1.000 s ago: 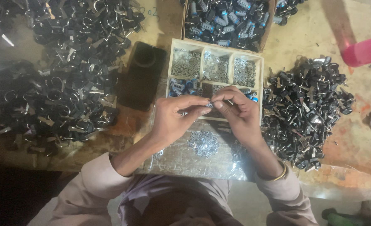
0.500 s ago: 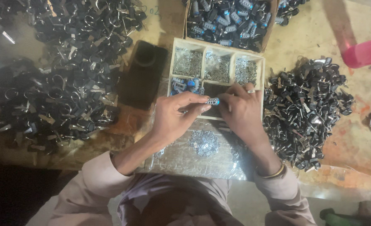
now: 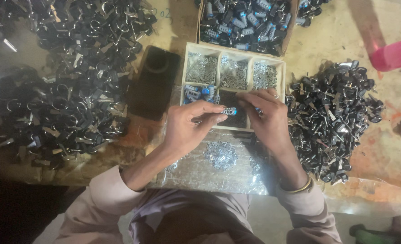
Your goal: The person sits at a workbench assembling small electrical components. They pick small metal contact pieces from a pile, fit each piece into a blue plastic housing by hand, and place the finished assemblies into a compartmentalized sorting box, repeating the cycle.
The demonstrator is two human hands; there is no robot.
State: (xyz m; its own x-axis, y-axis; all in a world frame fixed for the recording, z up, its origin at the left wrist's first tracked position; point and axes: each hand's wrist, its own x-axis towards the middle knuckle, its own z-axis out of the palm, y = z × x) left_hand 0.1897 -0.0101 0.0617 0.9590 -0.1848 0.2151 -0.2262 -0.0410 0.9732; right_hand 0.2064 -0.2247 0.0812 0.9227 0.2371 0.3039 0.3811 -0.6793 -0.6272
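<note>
My left hand (image 3: pixel 189 129) pinches a small silver cylinder with a blue end (image 3: pixel 229 110) between thumb and forefinger, just over the front edge of a pale compartment tray (image 3: pixel 190 46). My right hand (image 3: pixel 268 119) is curled right beside it, fingertips at the cylinder's blue end; what it grips is hidden. The tray's back cells hold tiny silver parts (image 3: pixel 201 68), and a front cell holds blue-tipped cylinders (image 3: pixel 199 94). A shiny sheet (image 3: pixel 200 174) with a small heap of silver bits (image 3: pixel 221 154) lies under my wrists.
Big heaps of black and silver metal parts lie at the left (image 3: pixel 60 86) and right (image 3: pixel 333 115). A box of blue-tipped cylinders (image 3: pixel 245 20) sits behind the tray. A dark phone (image 3: pixel 154 83) lies left of the tray. A pink container (image 3: pixel 397 53) is at the far right.
Both hands have stayed over the tray's front edge, shifting only slightly. The blue-tipped cylinder remains pinched between them, and the fingers have adjusted around it.
</note>
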